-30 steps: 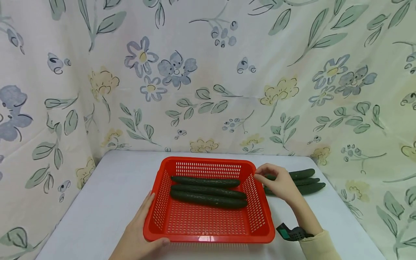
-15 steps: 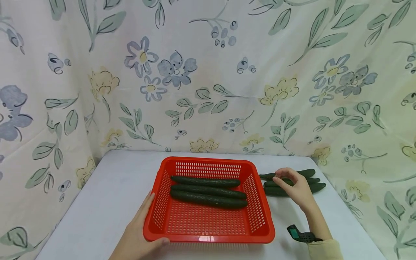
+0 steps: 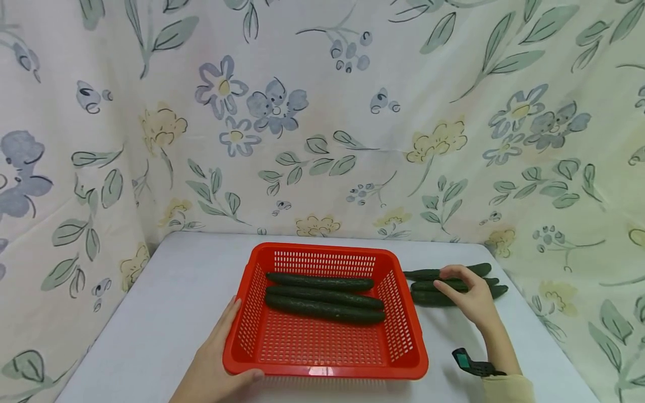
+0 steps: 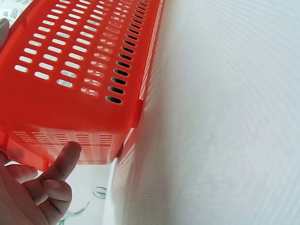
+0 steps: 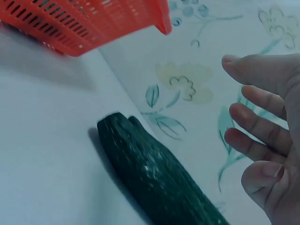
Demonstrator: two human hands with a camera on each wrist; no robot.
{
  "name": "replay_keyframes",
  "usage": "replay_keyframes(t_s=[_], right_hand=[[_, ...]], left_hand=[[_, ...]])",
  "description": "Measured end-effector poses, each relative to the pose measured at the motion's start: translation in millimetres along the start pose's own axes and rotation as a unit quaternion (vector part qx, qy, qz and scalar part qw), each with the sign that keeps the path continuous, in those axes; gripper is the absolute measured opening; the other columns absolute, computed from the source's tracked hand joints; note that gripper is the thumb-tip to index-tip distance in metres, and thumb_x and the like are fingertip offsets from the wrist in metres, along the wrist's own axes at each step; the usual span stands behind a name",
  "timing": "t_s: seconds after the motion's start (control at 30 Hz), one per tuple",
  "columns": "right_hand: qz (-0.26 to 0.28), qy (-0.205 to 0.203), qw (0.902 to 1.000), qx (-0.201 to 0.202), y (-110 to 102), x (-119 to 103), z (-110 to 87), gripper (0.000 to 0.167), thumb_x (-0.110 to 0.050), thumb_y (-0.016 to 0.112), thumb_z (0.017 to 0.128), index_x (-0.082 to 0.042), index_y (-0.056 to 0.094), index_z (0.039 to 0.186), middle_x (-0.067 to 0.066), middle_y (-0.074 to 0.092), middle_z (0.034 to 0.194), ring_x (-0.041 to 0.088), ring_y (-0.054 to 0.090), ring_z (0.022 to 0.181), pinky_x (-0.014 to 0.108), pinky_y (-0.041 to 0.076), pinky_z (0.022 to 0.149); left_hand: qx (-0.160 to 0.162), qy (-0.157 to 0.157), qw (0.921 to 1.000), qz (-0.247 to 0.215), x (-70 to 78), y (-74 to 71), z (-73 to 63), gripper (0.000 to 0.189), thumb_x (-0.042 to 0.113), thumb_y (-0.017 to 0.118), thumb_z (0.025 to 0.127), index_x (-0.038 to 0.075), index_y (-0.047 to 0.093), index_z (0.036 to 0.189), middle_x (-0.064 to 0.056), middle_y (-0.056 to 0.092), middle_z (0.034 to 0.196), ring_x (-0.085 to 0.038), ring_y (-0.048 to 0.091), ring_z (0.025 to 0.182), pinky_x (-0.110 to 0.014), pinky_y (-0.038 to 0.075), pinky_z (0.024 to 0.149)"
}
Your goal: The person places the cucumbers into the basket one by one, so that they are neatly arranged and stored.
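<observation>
A red plastic basket (image 3: 322, 370) stands mid-table with three dark green cucumbers (image 3: 325, 309) lying crosswise in its back half. My left hand (image 3: 214, 358) holds the basket's near left corner, thumb along the front rim and fingers at the left side; in the left wrist view those fingers (image 4: 65, 161) bend against the outer wall. To the basket's right lie three more cucumbers (image 3: 430, 298) side by side. Above them is my right hand (image 3: 471, 294), thumb and fingers curved apart with nothing between them. The right wrist view shows a cucumber (image 5: 145, 168) below and beside that hand.
The white table (image 3: 166, 302) extends on both sides of the basket. A floral cloth (image 3: 322, 140) hangs behind it and along its sides. The basket's right wall stands between the two groups of cucumbers.
My right hand has moved right, from beside the basket's right rim to over the loose cucumbers. My left hand and the basket have stayed in place.
</observation>
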State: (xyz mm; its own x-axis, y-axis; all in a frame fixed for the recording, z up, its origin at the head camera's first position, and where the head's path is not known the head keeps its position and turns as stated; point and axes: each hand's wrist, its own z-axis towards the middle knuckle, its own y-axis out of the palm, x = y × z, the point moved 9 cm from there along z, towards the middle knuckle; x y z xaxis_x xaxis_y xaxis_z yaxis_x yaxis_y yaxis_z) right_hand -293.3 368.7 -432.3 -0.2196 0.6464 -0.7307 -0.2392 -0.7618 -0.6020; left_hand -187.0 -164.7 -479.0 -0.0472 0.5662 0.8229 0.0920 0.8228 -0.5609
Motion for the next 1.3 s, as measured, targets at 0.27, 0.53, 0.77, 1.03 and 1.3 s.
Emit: replay_keyframes(t_s=[0.27,0.53,0.77,1.03,1.3], right_hand=[[-0.030,0.035,0.9988,0.015,-20.1,33.6,-7.0,0.041,-0.028,0.079,0.099,-0.004,0.067,0.131,0.004,0.069,0.123,-0.012,0.051,0.111,0.028,0.045,0.095],[-0.005,0.089,0.9958,0.021,-24.6,71.1,-17.6,0.047,-0.033,0.078,0.099,-0.002,0.066,0.131,-0.019,0.064,0.119,-0.014,0.047,0.113,0.035,0.039,0.098],[0.001,0.097,0.9938,0.054,-26.6,87.9,-22.8,0.047,-0.034,0.080,0.097,-0.002,0.069,0.130,-0.026,0.062,0.116,-0.015,0.044,0.115,0.017,0.035,0.099],[-0.070,0.066,0.9940,0.053,-29.8,93.7,-24.0,0.043,-0.037,0.087,0.090,-0.010,0.073,0.121,-0.006,0.065,0.124,0.001,0.047,0.126,0.057,0.040,0.115],[-0.135,-0.015,0.9906,0.019,-26.4,90.0,-22.6,0.046,-0.029,0.095,0.080,-0.009,0.074,0.116,0.019,0.063,0.131,0.042,0.050,0.127,0.072,0.041,0.102]], left_hand=[[0.003,0.014,0.9999,-0.004,0.8,-0.8,1.1,0.135,0.059,0.094,0.069,0.029,0.011,0.171,-0.002,0.017,0.177,-0.036,0.046,0.144,-0.042,0.065,0.089],[0.003,0.013,0.9999,-0.001,-1.1,-0.8,0.6,0.136,0.060,0.093,0.068,0.032,0.010,0.171,-0.001,0.016,0.178,-0.036,0.046,0.145,-0.043,0.065,0.090],[0.003,0.016,0.9999,0.000,0.4,-1.0,-0.2,0.136,0.060,0.093,0.068,0.031,0.009,0.172,-0.002,0.017,0.177,-0.037,0.046,0.145,-0.043,0.065,0.089],[0.007,0.012,0.9999,-0.003,-1.3,-0.5,-0.6,0.136,0.060,0.094,0.067,0.033,0.011,0.171,0.000,0.017,0.177,-0.034,0.049,0.141,-0.041,0.065,0.089],[0.007,0.015,0.9999,-0.003,-0.9,-0.6,-0.4,0.135,0.060,0.094,0.068,0.033,0.010,0.171,0.000,0.017,0.177,-0.034,0.048,0.142,-0.042,0.064,0.091]])
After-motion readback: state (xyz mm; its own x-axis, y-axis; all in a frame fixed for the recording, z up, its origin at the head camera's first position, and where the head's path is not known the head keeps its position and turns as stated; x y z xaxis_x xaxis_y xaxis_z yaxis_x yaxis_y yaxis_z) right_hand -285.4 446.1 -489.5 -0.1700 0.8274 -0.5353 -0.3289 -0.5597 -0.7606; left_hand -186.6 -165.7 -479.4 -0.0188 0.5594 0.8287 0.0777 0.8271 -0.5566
